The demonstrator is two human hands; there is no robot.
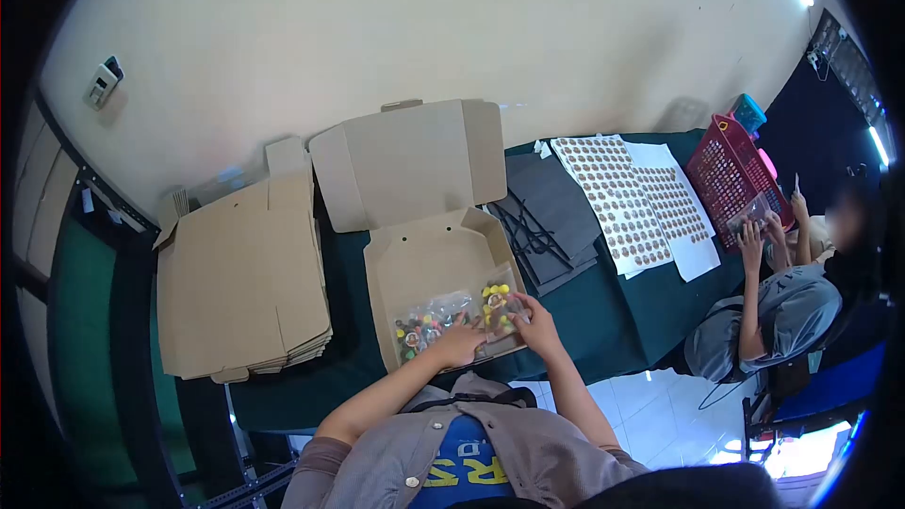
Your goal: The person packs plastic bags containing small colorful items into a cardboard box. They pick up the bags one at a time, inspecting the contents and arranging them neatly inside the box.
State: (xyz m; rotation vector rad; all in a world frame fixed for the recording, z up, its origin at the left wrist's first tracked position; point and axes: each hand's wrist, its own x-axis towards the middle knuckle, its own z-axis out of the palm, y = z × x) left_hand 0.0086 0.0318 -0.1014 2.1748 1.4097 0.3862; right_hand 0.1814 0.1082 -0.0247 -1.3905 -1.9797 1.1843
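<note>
An open cardboard box (429,250) lies on the dark green table (613,306) in front of me, its lid folded back toward the wall. Inside it lie clear plastic packets of small colourful items (432,316). My left hand (459,344) rests flat on the packets near the box's front edge. My right hand (533,325) grips the edge of a clear packet with yellow pieces (498,300) at the box's right side.
A stack of flat cardboard blanks (240,273) lies to the left. Dark grey bags (547,217) and white sticker sheets (627,198) lie to the right, then a red basket (731,174). Another person (782,306) sits at the table's right end.
</note>
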